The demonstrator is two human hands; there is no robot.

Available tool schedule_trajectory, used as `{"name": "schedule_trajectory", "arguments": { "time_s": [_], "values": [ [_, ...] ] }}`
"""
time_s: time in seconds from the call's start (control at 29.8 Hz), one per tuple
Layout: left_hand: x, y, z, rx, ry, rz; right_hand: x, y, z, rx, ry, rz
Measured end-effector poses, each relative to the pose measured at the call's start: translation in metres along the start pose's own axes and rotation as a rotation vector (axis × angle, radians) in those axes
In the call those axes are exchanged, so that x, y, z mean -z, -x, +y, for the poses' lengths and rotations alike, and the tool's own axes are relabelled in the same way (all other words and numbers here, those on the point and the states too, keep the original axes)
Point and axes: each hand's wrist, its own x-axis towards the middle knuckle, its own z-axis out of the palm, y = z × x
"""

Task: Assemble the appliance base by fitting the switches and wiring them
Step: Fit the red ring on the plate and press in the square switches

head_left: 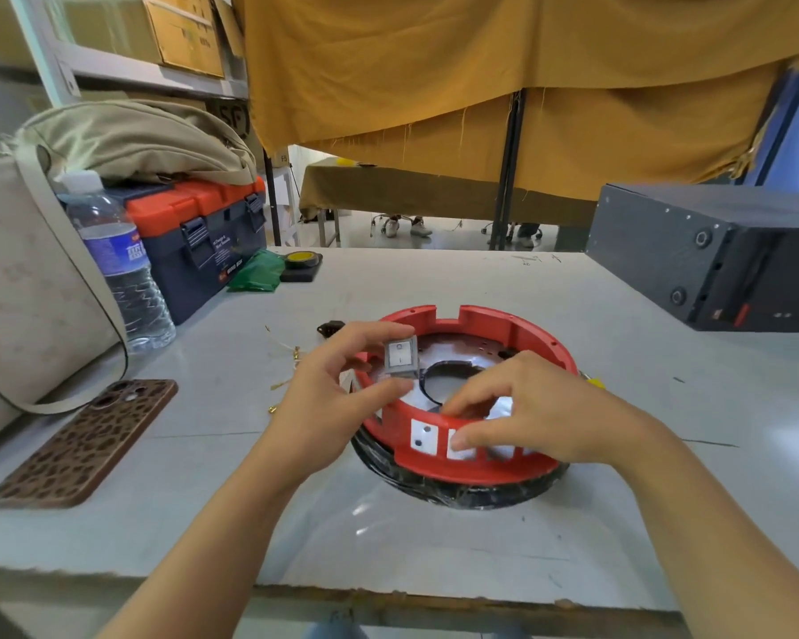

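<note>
Grey table [434, 288]; left hand [328, 403] pinches switch [401, 356], right hand [531, 408] grips red base [536, 336].

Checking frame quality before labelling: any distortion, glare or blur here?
Head view: wide-angle bending curves the table edges; glare on the red base's metal floor; right hand fingers slightly motion-blurred; the grey switch in the left hand stays readable.

The appliance base [467, 408] sits mid-desk [434, 546]. Left of it lies a phone [86, 442]; behind the phone stand a bottle [121, 265] and a toolbox [199, 242]. A box unit [711, 255] rests at the desk's far right. A switch [401, 356] is held over the base's left rim.
</note>
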Motion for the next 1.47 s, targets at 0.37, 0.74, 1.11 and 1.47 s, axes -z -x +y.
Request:
{"name": "schedule_trajectory", "arguments": {
  "time_s": [0.37,0.74,1.11,1.47],
  "values": [
    [-0.009,0.039,0.005,-0.228,-0.264,-0.009,-0.02,0.006,0.009,0.027,0.128,0.277],
    [-0.022,0.043,0.0,-0.335,-0.496,-0.054,-0.033,0.012,-0.001,0.129,0.199,0.384],
    [-0.023,0.039,-0.004,-0.39,-0.511,-0.041,-0.034,0.018,-0.002,0.115,0.191,0.337],
    [-0.022,0.033,-0.002,-0.388,-0.645,-0.089,-0.038,0.017,0.0,0.086,0.223,0.344]
  ]
}}
